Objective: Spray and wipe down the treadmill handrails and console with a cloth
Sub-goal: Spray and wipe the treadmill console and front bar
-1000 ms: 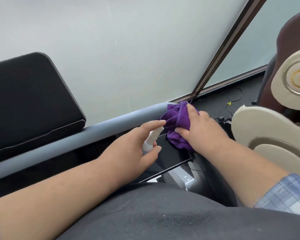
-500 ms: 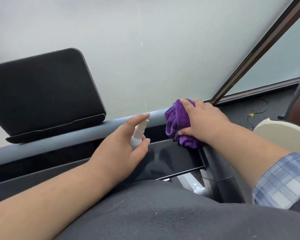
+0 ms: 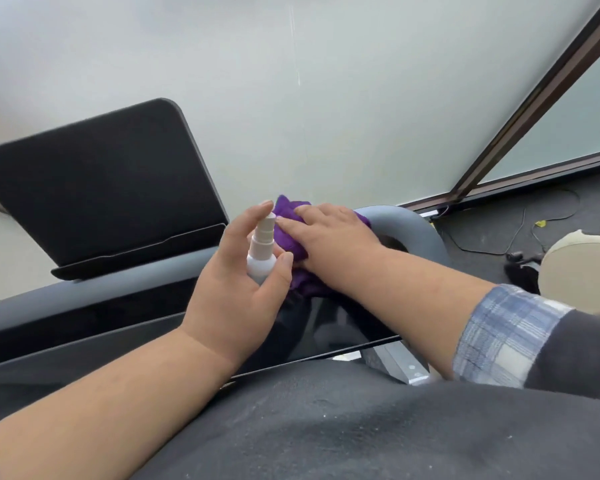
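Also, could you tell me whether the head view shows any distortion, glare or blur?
Head view: wide-angle bending curves the grey padded handrail; the glossy black console screen mirrors the arms; even soft light, no harsh glare; the white spray bottle is slightly soft.

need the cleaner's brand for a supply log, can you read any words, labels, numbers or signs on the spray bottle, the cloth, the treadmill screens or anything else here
No readable text anywhere in this view.
Small white plastic spray bottle in the left hand: plain, no label showing.
Crumpled purple cloth under the right hand: no tag visible.
Black rectangular tablet holder: blank.
Glossy black treadmill console panel: dark, only reflections.
Grey curved padded handrail: unmarked.
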Demonstrator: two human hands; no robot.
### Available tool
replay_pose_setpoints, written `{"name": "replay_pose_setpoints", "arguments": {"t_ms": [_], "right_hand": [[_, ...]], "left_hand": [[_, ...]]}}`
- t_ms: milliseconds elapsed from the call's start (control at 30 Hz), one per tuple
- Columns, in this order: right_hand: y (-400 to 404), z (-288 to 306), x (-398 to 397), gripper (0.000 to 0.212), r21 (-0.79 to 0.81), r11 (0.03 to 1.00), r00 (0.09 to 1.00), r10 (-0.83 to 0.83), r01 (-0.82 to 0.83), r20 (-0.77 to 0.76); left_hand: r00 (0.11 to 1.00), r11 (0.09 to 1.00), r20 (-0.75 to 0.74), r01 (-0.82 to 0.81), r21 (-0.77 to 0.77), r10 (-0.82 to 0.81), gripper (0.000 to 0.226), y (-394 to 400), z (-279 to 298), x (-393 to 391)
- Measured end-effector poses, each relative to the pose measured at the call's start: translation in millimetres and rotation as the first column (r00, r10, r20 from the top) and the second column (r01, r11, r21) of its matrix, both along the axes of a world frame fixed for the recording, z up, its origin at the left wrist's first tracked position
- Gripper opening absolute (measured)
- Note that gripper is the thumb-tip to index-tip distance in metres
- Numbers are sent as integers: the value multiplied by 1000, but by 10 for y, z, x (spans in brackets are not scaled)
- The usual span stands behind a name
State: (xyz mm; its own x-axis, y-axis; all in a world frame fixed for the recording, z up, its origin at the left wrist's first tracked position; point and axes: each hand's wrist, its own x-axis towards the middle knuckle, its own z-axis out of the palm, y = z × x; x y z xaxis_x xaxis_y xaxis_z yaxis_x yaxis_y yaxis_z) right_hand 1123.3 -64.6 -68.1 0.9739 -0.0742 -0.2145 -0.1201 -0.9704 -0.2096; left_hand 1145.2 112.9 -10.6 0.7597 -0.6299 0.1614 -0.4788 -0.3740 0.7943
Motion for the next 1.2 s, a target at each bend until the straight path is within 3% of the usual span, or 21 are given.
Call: {"name": "replay_pose_setpoints", "arguments": {"t_ms": [167, 367, 500, 767, 967, 1200], "right_hand": [[-545, 55, -296, 75, -12, 985, 982, -170, 170, -79], [27, 1, -91, 102, -147, 983, 990, -121, 110, -71], [571, -75, 218, 101, -151, 988, 997, -53, 44, -59], [767, -115, 373, 96, -135, 989, 996, -68, 61, -54], [836, -5, 382, 96, -123, 982, 983, -155, 143, -100], [1037, 48, 427, 92, -165, 945, 940, -307, 282, -149]], "left_hand": [[995, 994, -5, -104, -43, 104, 61, 235, 57, 87], [984, 984, 11, -180, 2, 180, 63, 595, 74, 126], [986, 986, 11, -165, 4, 165, 61, 815, 52, 170], [999, 997, -27, 21, 73, -19, 64, 1051, 78, 368], [973, 953, -52, 232, 194, -226, 69, 1244, 181, 556], [944, 921, -45, 329, 210, -327, 69, 1553, 196, 689]]}}
